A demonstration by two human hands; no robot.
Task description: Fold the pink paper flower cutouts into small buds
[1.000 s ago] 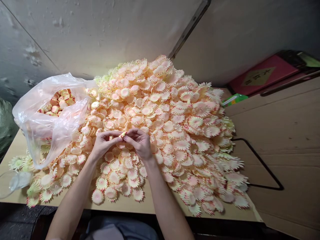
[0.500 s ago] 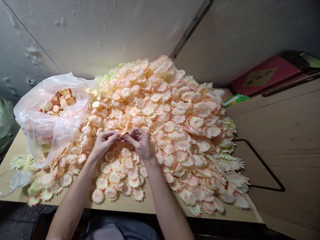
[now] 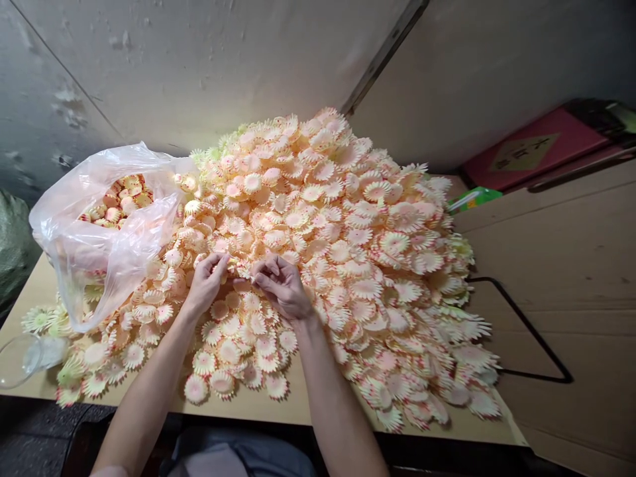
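A large heap of pale pink and cream artificial flower petal discs, with jagged, red-tipped edges, covers the table. Over the near middle of this heap, my left hand has its thumb and index finger pinched together. A short gap to the right, my right hand is also pinched, its other fingers curled. Whatever sits between the fingertips of either hand blends into the flower pieces behind and is too small to make out. Several loose discs lie below the hands near the table's front edge.
At left, an open translucent plastic bag contains tightly curled flower pieces. A clear plastic cup lies at the left edge. A cardboard sheet with a black metal bracket bounds the right; a red box rests behind it.
My hands were together, fingertips meeting at a small flower piece. Now they are apart: the left has shifted slightly left, the right slightly right.
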